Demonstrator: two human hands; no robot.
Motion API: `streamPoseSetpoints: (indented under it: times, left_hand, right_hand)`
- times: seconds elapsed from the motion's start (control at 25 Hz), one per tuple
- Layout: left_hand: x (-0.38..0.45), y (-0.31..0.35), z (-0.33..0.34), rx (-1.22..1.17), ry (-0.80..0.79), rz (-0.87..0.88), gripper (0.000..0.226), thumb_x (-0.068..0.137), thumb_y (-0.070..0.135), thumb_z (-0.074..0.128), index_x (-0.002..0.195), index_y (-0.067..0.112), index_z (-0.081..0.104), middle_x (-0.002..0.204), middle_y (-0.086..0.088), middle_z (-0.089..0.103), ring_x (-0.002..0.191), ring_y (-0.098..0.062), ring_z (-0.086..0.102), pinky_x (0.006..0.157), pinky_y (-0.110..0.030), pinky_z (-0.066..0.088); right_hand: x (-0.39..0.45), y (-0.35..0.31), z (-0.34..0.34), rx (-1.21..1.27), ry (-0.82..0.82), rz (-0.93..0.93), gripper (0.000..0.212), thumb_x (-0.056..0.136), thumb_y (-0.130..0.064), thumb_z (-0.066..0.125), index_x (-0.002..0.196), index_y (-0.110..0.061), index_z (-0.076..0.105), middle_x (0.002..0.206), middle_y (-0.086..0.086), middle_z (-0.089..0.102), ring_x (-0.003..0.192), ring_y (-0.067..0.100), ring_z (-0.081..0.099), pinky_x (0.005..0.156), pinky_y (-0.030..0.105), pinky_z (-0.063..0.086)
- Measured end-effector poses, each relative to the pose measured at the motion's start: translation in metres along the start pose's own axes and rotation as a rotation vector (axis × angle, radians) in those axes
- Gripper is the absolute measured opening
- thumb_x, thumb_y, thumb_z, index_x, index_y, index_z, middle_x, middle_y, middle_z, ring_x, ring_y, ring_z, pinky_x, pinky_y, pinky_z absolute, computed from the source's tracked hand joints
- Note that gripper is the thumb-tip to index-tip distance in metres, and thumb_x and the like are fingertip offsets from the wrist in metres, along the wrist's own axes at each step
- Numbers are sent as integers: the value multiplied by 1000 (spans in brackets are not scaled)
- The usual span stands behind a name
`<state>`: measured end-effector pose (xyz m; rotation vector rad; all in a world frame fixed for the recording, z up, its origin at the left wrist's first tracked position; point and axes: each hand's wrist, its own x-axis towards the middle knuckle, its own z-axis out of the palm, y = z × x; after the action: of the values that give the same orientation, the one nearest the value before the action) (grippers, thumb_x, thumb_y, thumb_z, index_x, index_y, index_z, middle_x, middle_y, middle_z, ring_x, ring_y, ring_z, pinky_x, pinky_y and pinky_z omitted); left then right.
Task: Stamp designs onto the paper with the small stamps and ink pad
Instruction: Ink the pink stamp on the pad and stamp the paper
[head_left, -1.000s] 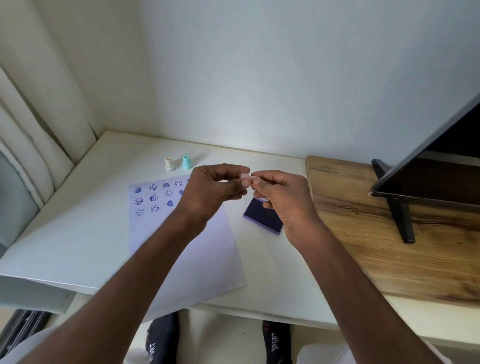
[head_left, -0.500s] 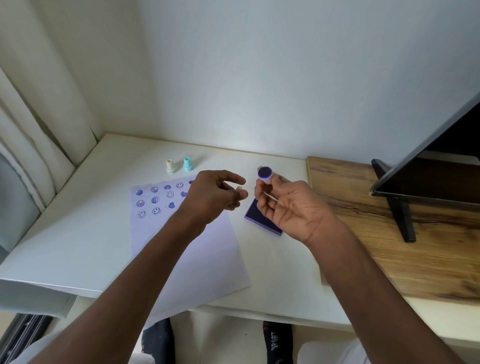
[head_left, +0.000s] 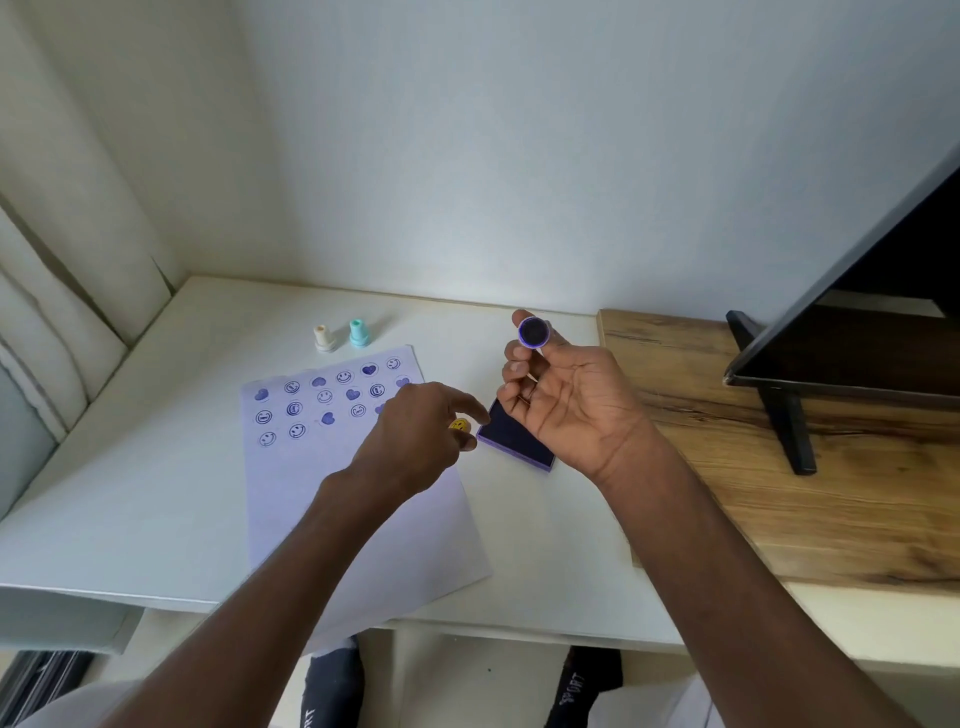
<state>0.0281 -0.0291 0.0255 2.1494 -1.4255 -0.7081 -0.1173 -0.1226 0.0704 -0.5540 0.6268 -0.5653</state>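
Table (head_left: 156, 467): a white table is carrying everything; a wooden board (head_left: 779, 467) is lying on its right part, with a dark screen on a black stand (head_left: 779, 405) at the far right.
Paper (head_left: 332, 499): a pale sheet is lying left of centre, its near edge hanging over the table's front; rows of purple smiley and heart prints are filling its far part, while the near part is showing bare.
Right hand (head_left: 566, 410): it is hovering palm-up above the ink pad, pinching a purple-rimmed stamp between thumb and fingertips.
Left hand (head_left: 415, 436): it is reaching over the paper's right edge, fingers curling round a small yellow smiley piece; I cannot tell whether that is a cap or another stamp.
Ink pad (head_left: 519, 441): the open purple pad is sitting on the table just right of the paper, partly hidden under the right hand.
Purple stamp (head_left: 533, 332): its dark inked face is turning up toward the camera, well apart from the paper.
Yellow piece (head_left: 459, 425): it is peeking out between the left fingers, beside the pad's near-left corner.
Spare stamps: a cream stamp (head_left: 323, 338) and a teal stamp (head_left: 358, 333) are standing upright beyond the paper's far edge.
Risk: the wet face is likely sitting close to the fingertips, so ink could be smearing onto skin and then the sheet; the overhanging paper could be sliding under the left forearm, skewing the next print or overlapping an existing one.
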Motion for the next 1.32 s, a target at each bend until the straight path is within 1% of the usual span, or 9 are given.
streamPoseSetpoints:
  times: [0.16,0.32,0.56,0.68,0.88,1.0,1.08,1.2,1.32]
  left_hand:
    - [-1,4,-1,30,-7,27,43,85,1,74,116,30,76,101,2,74,97,-13,69,81,-27,52]
    - [-2,5,-4,30,-18,24,44,86,0,72,120,28,75,109,-3,75,99,-16,72,89,-35,57]
    - [1,3,6,73,-48,40,44,85,9,78,121,34,72,109,2,74,99,-16,69,81,-31,56]
    - [2,1,7,98,-60,55,44,86,9,78,122,33,71,107,3,74,89,-13,64,76,-29,51]
    - [3,-1,6,100,-64,70,42,87,10,78,123,29,71,110,1,74,90,-14,66,78,-29,53]
    - [3,-5,7,108,-62,72,39,86,9,78,120,29,72,106,2,74,91,-15,66,80,-32,56]
    - [3,-6,7,106,-57,70,38,85,9,78,118,28,73,106,2,74,91,-15,67,80,-34,57]
    - [3,-7,7,110,-52,75,37,85,10,78,117,28,74,109,0,73,95,-18,67,80,-34,56]
    - [1,-9,5,121,-56,77,36,86,8,77,118,25,74,111,-1,72,89,-14,63,75,-27,48]
  right_hand:
    - [-2,0,2,-67,-28,-48,27,104,-11,49,107,-17,75,93,5,65,75,17,63,70,30,46]
    - [-3,-2,6,-64,-48,-55,33,103,-2,46,105,-18,76,103,6,66,83,20,66,70,31,46]
    - [-2,-2,3,-35,-32,-48,39,99,7,44,110,-17,72,106,7,69,86,20,70,68,31,46]
    - [-2,-1,3,-18,-18,-46,28,103,-3,46,112,-16,68,98,9,68,77,19,67,67,31,46]
    - [1,0,1,13,-9,-63,24,104,-10,50,104,-19,73,83,6,62,67,16,58,65,30,49]
    - [1,-2,-1,18,39,-44,16,103,-20,58,113,-12,68,82,6,62,68,16,59,66,29,52]
    - [1,-4,-3,-68,73,-53,19,102,-17,61,119,-11,66,84,6,64,70,16,61,66,29,54]
    - [2,-4,-7,-280,145,-81,18,98,-14,66,115,-15,71,85,4,66,70,16,64,69,30,52]
    - [4,-5,-12,-328,178,-76,20,96,-14,68,116,-14,72,97,6,75,84,22,73,73,32,55]
